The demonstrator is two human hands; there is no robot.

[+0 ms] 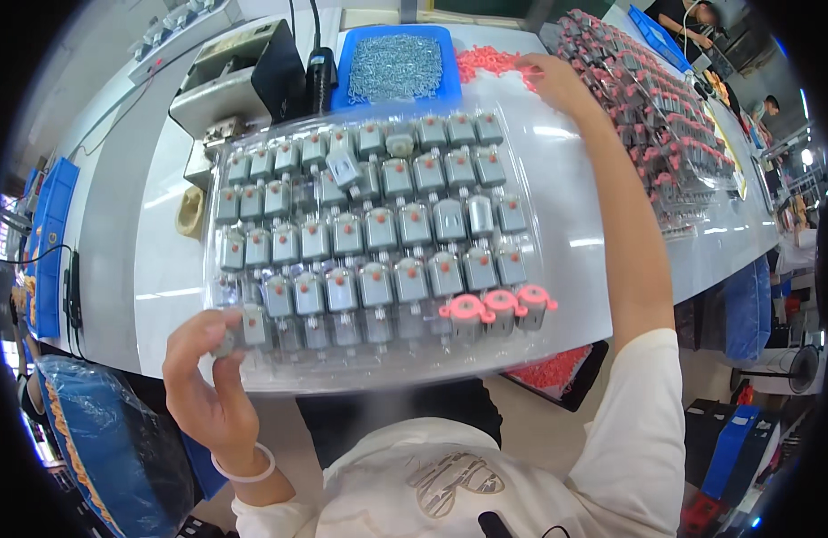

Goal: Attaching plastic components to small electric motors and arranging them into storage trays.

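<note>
My left hand (212,381) pinches a small grey motor (224,344) between thumb and fingertips, at the near left corner of a clear plastic tray (387,369). Rows of silver motors (379,285) fill the tray, most with an orange-red dot. One motor (344,169) lies tilted across others. At the near right corner, three motors wear pink ring-shaped caps (499,302). Far right of the tray, my right hand (554,82) reaches into a pile of small pink parts (487,63). Its fingers look apart, with pink parts at the tips, which are partly hidden.
A blue bin (450,72) of small metal pieces stands behind the tray, beside a black-and-grey machine (239,76). Stacked trays of pink-capped motors (647,117) crowd the right. A dark tray of pink parts (562,372) sits below the table edge. Other people work far right.
</note>
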